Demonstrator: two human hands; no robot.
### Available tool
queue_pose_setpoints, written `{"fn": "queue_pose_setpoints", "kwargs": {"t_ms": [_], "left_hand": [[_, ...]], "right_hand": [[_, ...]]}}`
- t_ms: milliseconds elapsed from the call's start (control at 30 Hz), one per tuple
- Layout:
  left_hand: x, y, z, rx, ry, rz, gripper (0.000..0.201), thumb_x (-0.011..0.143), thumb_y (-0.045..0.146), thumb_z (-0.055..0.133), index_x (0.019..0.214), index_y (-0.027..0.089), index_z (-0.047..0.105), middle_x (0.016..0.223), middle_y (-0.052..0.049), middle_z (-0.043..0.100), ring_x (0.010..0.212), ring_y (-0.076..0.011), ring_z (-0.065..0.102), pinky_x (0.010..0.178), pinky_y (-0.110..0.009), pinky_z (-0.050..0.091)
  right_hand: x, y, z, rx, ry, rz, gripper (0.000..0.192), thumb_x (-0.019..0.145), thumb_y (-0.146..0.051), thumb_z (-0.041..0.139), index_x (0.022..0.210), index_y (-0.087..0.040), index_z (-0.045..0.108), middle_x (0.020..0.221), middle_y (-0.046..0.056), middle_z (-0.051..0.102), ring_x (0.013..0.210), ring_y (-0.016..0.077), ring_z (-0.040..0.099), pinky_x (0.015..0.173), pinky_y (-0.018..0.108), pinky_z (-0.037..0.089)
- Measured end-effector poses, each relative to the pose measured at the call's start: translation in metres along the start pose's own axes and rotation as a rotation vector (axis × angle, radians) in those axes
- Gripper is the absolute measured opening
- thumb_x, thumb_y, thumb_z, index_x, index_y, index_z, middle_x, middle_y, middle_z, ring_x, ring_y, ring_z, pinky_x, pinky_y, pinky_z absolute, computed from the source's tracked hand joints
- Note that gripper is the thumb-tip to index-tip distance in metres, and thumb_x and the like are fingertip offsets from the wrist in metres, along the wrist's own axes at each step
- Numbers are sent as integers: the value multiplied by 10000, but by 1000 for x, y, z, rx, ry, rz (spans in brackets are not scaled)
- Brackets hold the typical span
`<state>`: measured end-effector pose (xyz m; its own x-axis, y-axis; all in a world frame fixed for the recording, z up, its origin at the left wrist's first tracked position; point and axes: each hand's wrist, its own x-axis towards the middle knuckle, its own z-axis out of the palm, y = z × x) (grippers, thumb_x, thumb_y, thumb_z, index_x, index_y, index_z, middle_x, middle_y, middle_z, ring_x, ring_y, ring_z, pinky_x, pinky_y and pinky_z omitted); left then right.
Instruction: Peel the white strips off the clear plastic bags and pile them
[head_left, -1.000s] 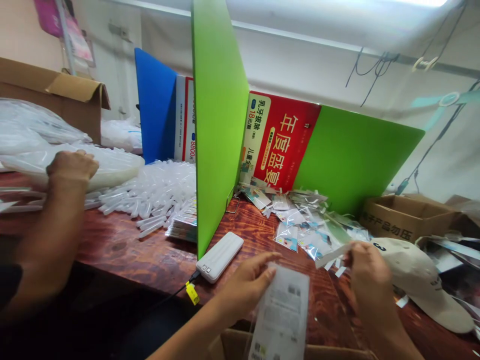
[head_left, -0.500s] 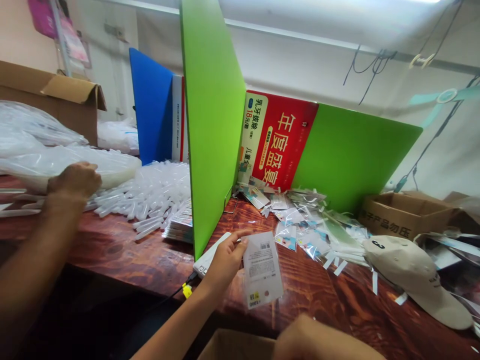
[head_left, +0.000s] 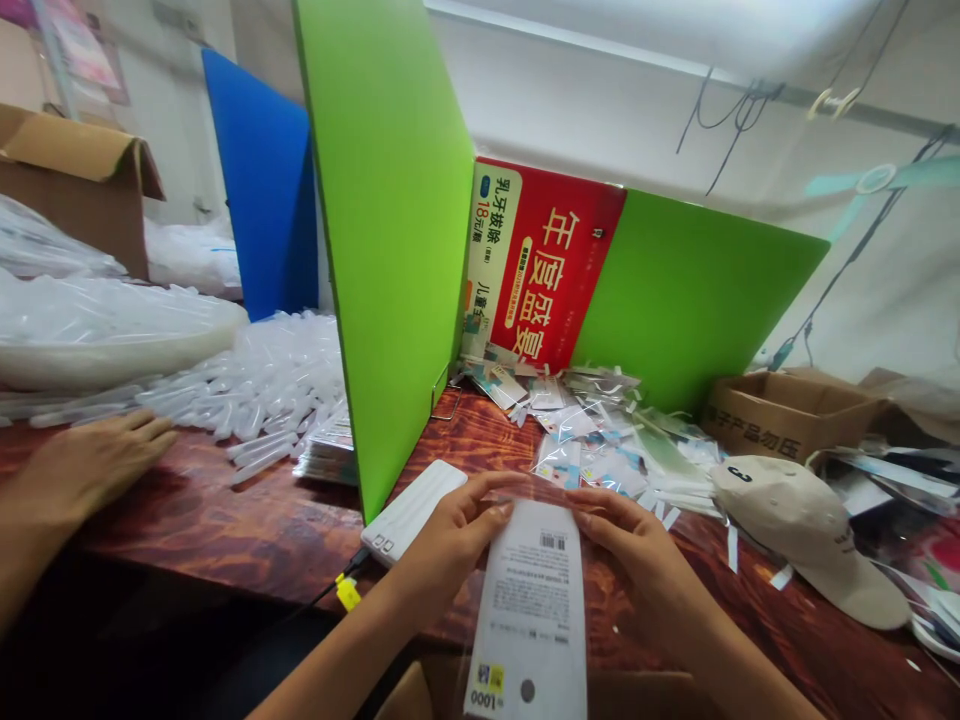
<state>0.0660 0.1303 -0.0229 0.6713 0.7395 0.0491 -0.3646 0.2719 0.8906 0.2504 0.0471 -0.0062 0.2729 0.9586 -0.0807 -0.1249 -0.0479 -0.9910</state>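
Observation:
A white printed card [head_left: 532, 610] in a clear plastic bag hangs in front of me, its text upside down. Along its top edge, my left hand [head_left: 466, 525] pinches the left corner between thumb and fingers. My right hand [head_left: 630, 540] grips the right corner in the same way. Just left of my left hand lies a white power bank [head_left: 420, 510] with a black cable and a yellow tag [head_left: 347, 592]. Beyond my hands are many bagged cards [head_left: 570, 450] in a loose heap. Below the card, part of a cardboard box [head_left: 637, 690] shows.
A green board [head_left: 397, 230] stands upright on the left. Behind it are white plastic tubes [head_left: 277, 370], a stack of cards [head_left: 328, 450] and another person's hand [head_left: 112, 455]. A beige cap [head_left: 795, 520] and an open carton [head_left: 787, 410] occupy the right side.
My right hand has risen from the lower edge and taken the card's right corner. The card has come nearer and lower. The other person's hand has dropped toward the table and opened.

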Motion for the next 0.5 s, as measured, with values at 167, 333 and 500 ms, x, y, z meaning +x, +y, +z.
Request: {"fn": "queue_pose_setpoints", "kwargs": {"t_ms": [167,333,500], "left_hand": [[0,2,0,-68,16,-9,300,649,351,812,866,175,703,660,34,607,575,-83,519,529,-180,409],[-1,5,-3,-43,-25,-10,300,627,387,830,812,176,721,634,27,595,555,-88,513,528,-189,411],[0,4,-7,-31,-53,4,296,631,390,832,801,174,725,629,28,590,557,-88,514,533,-189,417]], "right_hand": [[-1,-10,1,160,-2,-39,230,535,-293,878,699,-184,759,656,14,663,631,125,561,620,230,437],[-1,-13,-2,156,-57,-67,115,579,-228,751,677,-170,770,613,26,653,593,124,547,581,230,420],[-3,-12,-3,137,-75,-135,173,624,-306,728,702,-161,780,679,52,678,656,149,568,635,254,449]]}}
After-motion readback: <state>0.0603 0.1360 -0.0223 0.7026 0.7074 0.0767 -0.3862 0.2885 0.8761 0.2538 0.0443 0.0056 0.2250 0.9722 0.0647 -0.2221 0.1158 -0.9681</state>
